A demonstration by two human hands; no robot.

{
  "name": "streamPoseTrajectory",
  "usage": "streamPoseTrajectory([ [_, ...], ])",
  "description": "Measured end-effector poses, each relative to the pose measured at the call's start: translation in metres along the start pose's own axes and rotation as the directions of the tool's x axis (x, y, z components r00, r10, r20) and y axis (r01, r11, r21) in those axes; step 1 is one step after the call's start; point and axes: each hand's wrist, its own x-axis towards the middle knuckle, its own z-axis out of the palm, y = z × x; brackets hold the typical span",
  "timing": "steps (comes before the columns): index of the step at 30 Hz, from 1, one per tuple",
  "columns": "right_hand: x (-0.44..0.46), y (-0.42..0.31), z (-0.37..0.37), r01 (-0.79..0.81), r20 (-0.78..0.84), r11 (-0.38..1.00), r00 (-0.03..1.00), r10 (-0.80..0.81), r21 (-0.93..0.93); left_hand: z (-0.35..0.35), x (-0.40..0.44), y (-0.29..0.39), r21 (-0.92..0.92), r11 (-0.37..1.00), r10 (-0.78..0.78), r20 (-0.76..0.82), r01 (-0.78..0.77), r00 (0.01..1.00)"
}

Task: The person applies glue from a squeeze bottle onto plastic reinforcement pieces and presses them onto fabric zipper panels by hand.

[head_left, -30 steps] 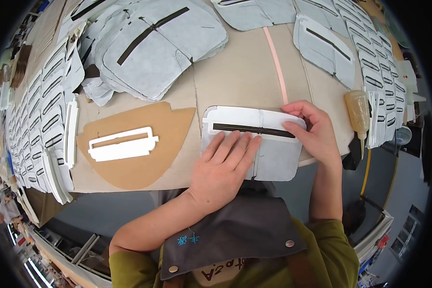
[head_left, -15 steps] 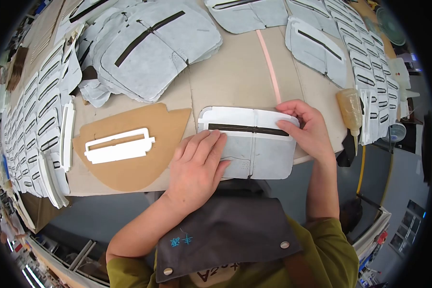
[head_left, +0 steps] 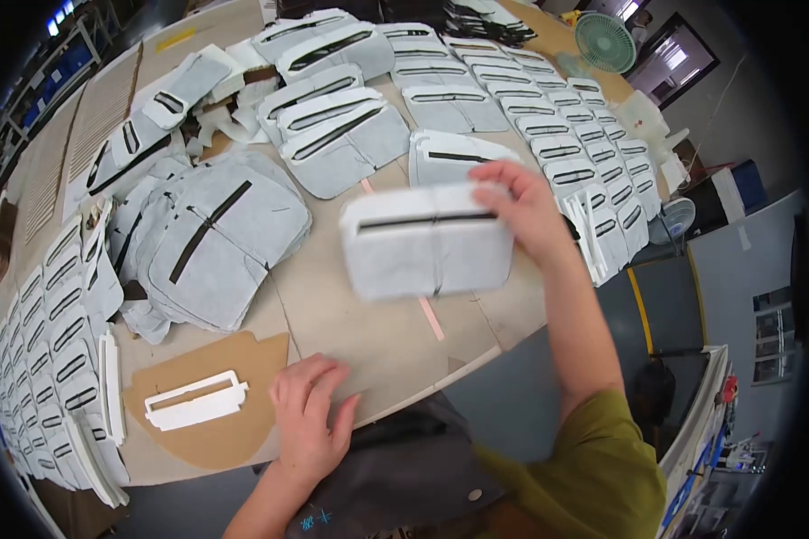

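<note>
A grey-white panel (head_left: 395,256) with a black slot strip across it is in the air over the table, slightly blurred. My right hand (head_left: 523,208) pinches its upper right corner, thumb in front. My left hand (head_left: 313,409) rests at the table's front edge, fingers apart and slightly curled, holding nothing. Just left of it lies a brown card template (head_left: 198,445) with a white slotted frame (head_left: 198,402) on top. Behind the held panel, a similar panel (head_left: 427,166) lies partly hidden. A pink strip (head_left: 431,319) shows on the table below the held panel.
A thick pile of grey panels (head_left: 198,238) lies left of centre on the table (head_left: 333,314). Overlapping rows of slotted pieces (head_left: 548,130) cover the right side, with more (head_left: 58,332) at far left. White strips (head_left: 85,463) lie front left. A green fan (head_left: 605,43) stands at the back right.
My right hand has lifted the panel off the table and carried it forward. My left hand has let go of it and lies apart. The view has tilted up, showing more of the far table.
</note>
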Motion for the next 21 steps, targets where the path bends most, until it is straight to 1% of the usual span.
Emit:
streamPoseTrajectory([
  [1,0.013,-0.012,-0.013,-0.041,-0.046,0.999,0.998,0.041,0.008,-0.003,0.000,-0.003,-0.040,0.999,-0.020,0.034,0.022,0.999],
  [2,0.039,0.005,-0.038,0.047,-0.043,0.991,0.998,-0.053,-0.123,-0.006,0.000,-0.005,-0.078,0.996,-0.041,0.070,0.047,0.997],
  [3,0.056,0.008,-0.054,0.039,-0.054,0.989,0.997,-0.047,-0.141,-0.009,0.002,-0.007,-0.074,0.996,-0.039,0.062,0.044,0.997],
  [5,0.091,0.035,-0.086,0.073,-0.080,0.959,0.992,-0.099,-0.274,-0.017,0.010,-0.011,-0.049,0.998,-0.039,-0.013,0.039,0.999],
  [6,0.095,0.048,-0.099,0.088,-0.062,0.960,0.992,-0.108,-0.265,-0.024,0.018,-0.015,-0.033,0.998,-0.051,-0.025,0.050,0.998],
  [7,0.102,0.060,-0.109,0.095,-0.129,0.831,0.972,-0.196,-0.548,-0.035,0.031,-0.021,0.053,0.998,0.033,-0.035,-0.031,0.999],
  [8,0.114,0.065,-0.102,0.074,-0.160,0.630,0.938,-0.307,-0.773,-0.046,0.043,-0.026,0.151,0.983,0.107,-0.035,-0.101,0.994],
  [10,0.111,0.052,-0.067,0.185,-0.110,0.683,0.925,-0.364,-0.706,-0.061,0.068,-0.048,0.270,0.951,0.168,-0.041,-0.151,0.985],
  [11,0.100,0.042,-0.053,0.244,-0.097,0.714,0.911,-0.401,-0.657,-0.061,0.083,-0.057,0.333,0.937,0.142,-0.094,-0.104,0.985],
  [12,0.090,0.029,-0.030,0.292,0.038,0.778,0.944,-0.328,-0.556,-0.057,0.096,-0.064,0.388,0.920,0.122,-0.142,-0.058,0.982],
  [13,0.077,0.014,0.001,0.313,0.178,0.836,0.949,-0.259,-0.450,-0.052,0.104,-0.071,0.407,0.913,0.104,-0.147,-0.035,0.984],
  [15,0.046,-0.011,0.061,0.316,0.399,0.910,0.896,-0.194,-0.269,-0.043,0.116,-0.083,0.514,0.857,0.093,-0.089,-0.034,0.992],
  [17,0.029,-0.018,0.113,0.342,0.421,0.925,0.873,-0.247,-0.167,-0.039,0.117,-0.089,0.517,0.855,0.099,-0.078,-0.044,0.992],
  [19,0.036,-0.012,0.151,0.253,0.389,0.967,0.894,-0.223,-0.027,-0.039,0.117,-0.090,0.504,0.862,0.107,-0.065,-0.060,0.992],
  [20,0.047,-0.003,0.166,0.251,0.390,0.968,0.894,-0.221,-0.027,-0.039,0.116,-0.091,0.471,0.881,0.095,-0.083,-0.045,0.992],
  [21,0.063,0.008,0.181,0.196,0.350,0.980,0.918,-0.187,0.009,-0.039,0.116,-0.091,0.436,0.899,0.081,-0.104,-0.028,0.991],
])
